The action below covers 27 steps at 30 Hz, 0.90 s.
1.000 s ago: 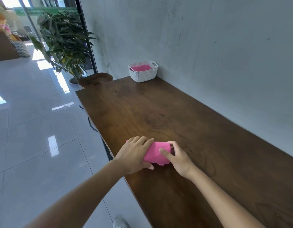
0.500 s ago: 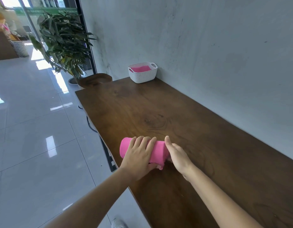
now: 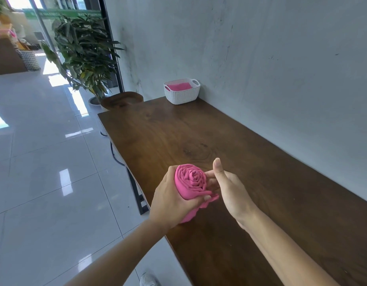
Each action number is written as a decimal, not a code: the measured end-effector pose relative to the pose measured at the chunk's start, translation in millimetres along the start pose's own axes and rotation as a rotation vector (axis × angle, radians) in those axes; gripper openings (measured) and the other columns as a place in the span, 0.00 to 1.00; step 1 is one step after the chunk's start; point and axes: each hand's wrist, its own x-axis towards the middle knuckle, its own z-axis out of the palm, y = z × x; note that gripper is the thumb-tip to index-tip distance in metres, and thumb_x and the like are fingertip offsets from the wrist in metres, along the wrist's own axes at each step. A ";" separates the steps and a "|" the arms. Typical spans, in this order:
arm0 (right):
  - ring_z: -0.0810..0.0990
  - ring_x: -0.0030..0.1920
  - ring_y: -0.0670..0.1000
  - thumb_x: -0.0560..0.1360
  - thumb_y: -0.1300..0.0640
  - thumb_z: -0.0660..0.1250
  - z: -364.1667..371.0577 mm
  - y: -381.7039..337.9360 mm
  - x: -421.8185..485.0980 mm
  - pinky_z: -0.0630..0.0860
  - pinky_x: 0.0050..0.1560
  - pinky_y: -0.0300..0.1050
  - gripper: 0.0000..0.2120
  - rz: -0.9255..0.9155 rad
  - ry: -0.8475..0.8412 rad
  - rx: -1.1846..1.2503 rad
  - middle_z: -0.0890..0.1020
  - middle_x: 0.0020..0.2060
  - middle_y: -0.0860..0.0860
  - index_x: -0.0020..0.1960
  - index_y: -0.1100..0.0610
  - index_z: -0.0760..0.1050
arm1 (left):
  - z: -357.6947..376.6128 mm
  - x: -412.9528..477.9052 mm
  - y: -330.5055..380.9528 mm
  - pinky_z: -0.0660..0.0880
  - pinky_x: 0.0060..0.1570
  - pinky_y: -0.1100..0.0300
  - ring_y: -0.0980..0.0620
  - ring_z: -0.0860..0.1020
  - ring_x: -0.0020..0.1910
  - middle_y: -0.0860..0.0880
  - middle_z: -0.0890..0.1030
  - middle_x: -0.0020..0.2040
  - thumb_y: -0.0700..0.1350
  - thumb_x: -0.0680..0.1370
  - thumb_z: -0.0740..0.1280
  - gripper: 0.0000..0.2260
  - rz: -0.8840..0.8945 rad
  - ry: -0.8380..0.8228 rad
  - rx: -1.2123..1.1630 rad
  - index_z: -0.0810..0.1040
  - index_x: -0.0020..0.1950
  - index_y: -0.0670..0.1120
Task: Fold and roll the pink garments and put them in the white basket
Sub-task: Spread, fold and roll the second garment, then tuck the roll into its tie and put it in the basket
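Note:
A rolled pink garment (image 3: 191, 180) is lifted off the wooden table (image 3: 250, 162) near its left edge, its spiral end facing me. My left hand (image 3: 170, 201) grips the roll from the left, fingers curled under it and a loose flap hanging below. My right hand (image 3: 226, 186) is at the roll's right side, fingertips touching the fabric, thumb pointing up. The white basket (image 3: 181, 93) stands at the table's far end by the wall, with a pink garment (image 3: 179, 86) lying inside.
A grey wall runs along the table's right side. A round wooden stool (image 3: 121, 100) and a potted plant (image 3: 85, 52) stand beyond the far left corner. Glossy tiled floor lies to the left, my shoe (image 3: 148, 280) below.
The roll has been lifted from the table and turned upright so its spiral end faces me. My left hand now wraps around it; my right hand shifted to its side.

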 end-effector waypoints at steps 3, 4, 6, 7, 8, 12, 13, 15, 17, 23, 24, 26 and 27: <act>0.83 0.57 0.44 0.75 0.24 0.45 2.6 -1.9 -6.5 0.75 0.68 0.53 0.37 -0.021 -0.004 0.034 0.86 0.51 0.43 0.59 0.47 0.81 | 0.3 -6.3 3.2 0.78 0.50 0.71 0.62 0.79 0.57 0.66 0.78 0.55 0.64 0.64 0.80 0.30 -0.026 0.065 -0.095 0.70 0.59 0.63; 0.82 0.57 0.44 0.77 0.27 0.45 1.9 -1.7 -8.3 0.74 0.69 0.53 0.35 -0.023 -0.015 0.043 0.86 0.51 0.42 0.60 0.47 0.81 | -1.3 -7.3 3.8 0.78 0.50 0.70 0.61 0.79 0.57 0.66 0.78 0.55 0.64 0.64 0.80 0.29 -0.026 0.077 -0.107 0.71 0.59 0.62; 0.82 0.59 0.45 0.79 0.30 0.46 -0.1 1.4 -11.7 0.73 0.70 0.55 0.32 -0.027 -0.067 0.077 0.85 0.53 0.43 0.62 0.46 0.80 | -6.9 -7.6 4.8 0.79 0.50 0.69 0.61 0.80 0.56 0.65 0.79 0.55 0.64 0.65 0.79 0.28 -0.024 0.091 -0.118 0.72 0.59 0.62; 0.82 0.60 0.46 0.80 0.30 0.47 -0.8 4.6 -13.5 0.73 0.70 0.55 0.31 -0.028 -0.097 0.093 0.85 0.55 0.44 0.63 0.46 0.80 | -9.7 -7.5 5.3 0.80 0.50 0.68 0.60 0.80 0.55 0.65 0.79 0.54 0.63 0.65 0.79 0.28 -0.023 0.095 -0.122 0.72 0.59 0.62; 0.82 0.60 0.46 0.80 0.30 0.48 -0.8 7.2 -16.1 0.73 0.70 0.55 0.30 -0.028 -0.120 0.105 0.85 0.55 0.44 0.63 0.46 0.80 | -12.7 -7.4 5.6 0.80 0.49 0.68 0.60 0.80 0.55 0.65 0.79 0.54 0.63 0.65 0.79 0.27 -0.025 0.099 -0.127 0.72 0.59 0.62; 0.82 0.57 0.46 0.78 0.36 0.61 5.1 16.1 -27.5 0.78 0.62 0.45 0.21 -0.039 -0.078 0.112 0.86 0.52 0.45 0.58 0.49 0.82 | -21.6 -6.0 6.9 0.80 0.47 0.67 0.59 0.81 0.54 0.64 0.80 0.54 0.65 0.65 0.79 0.27 -0.056 0.141 -0.144 0.73 0.59 0.62; 0.83 0.56 0.46 0.77 0.38 0.64 7.3 17.5 -29.9 0.79 0.60 0.44 0.19 -0.042 -0.050 0.116 0.86 0.50 0.45 0.57 0.50 0.82 | -22.9 -5.9 6.4 0.80 0.47 0.67 0.59 0.81 0.54 0.64 0.80 0.53 0.65 0.65 0.79 0.28 -0.061 0.150 -0.146 0.73 0.59 0.61; 0.83 0.55 0.47 0.75 0.42 0.68 11.7 19.5 -32.7 0.80 0.57 0.42 0.15 -0.034 -0.016 0.131 0.86 0.48 0.45 0.56 0.49 0.82 | -25.2 -6.0 5.9 0.81 0.47 0.66 0.59 0.81 0.54 0.63 0.81 0.53 0.65 0.65 0.79 0.28 -0.074 0.159 -0.151 0.74 0.60 0.60; 0.83 0.55 0.46 0.76 0.46 0.71 15.8 19.3 -34.1 0.80 0.57 0.43 0.10 -0.035 -0.018 0.134 0.85 0.49 0.45 0.55 0.47 0.82 | -26.8 -5.7 6.0 0.81 0.46 0.66 0.58 0.81 0.53 0.63 0.81 0.53 0.64 0.65 0.79 0.28 -0.082 0.160 -0.158 0.74 0.60 0.59; 0.82 0.54 0.47 0.77 0.48 0.71 26.2 13.1 -33.6 0.78 0.56 0.43 0.06 -0.105 0.012 0.107 0.85 0.48 0.46 0.50 0.50 0.82 | -28.6 -6.4 10.4 0.79 0.44 0.69 0.60 0.81 0.53 0.64 0.80 0.52 0.63 0.65 0.79 0.26 -0.092 0.157 -0.170 0.74 0.58 0.60; 0.82 0.54 0.47 0.78 0.48 0.71 26.4 11.9 -33.7 0.78 0.56 0.43 0.06 -0.101 0.013 0.125 0.85 0.47 0.47 0.50 0.50 0.82 | -29.1 -6.2 10.8 0.78 0.44 0.69 0.59 0.81 0.53 0.64 0.80 0.52 0.62 0.65 0.79 0.26 -0.101 0.160 -0.183 0.74 0.58 0.59; 0.82 0.53 0.48 0.79 0.50 0.69 26.3 11.2 -34.7 0.79 0.55 0.43 0.06 -0.084 0.018 0.176 0.85 0.46 0.47 0.50 0.51 0.82 | -31.1 -5.7 10.5 0.79 0.43 0.68 0.58 0.81 0.52 0.63 0.81 0.51 0.61 0.66 0.79 0.25 -0.138 0.172 -0.226 0.75 0.58 0.57; 0.83 0.52 0.48 0.79 0.52 0.69 26.7 11.7 -35.6 0.80 0.54 0.43 0.05 -0.081 0.045 0.202 0.85 0.46 0.48 0.50 0.51 0.82 | -32.3 -5.2 10.1 0.79 0.43 0.67 0.58 0.81 0.51 0.62 0.81 0.50 0.62 0.65 0.78 0.26 -0.162 0.185 -0.252 0.75 0.58 0.56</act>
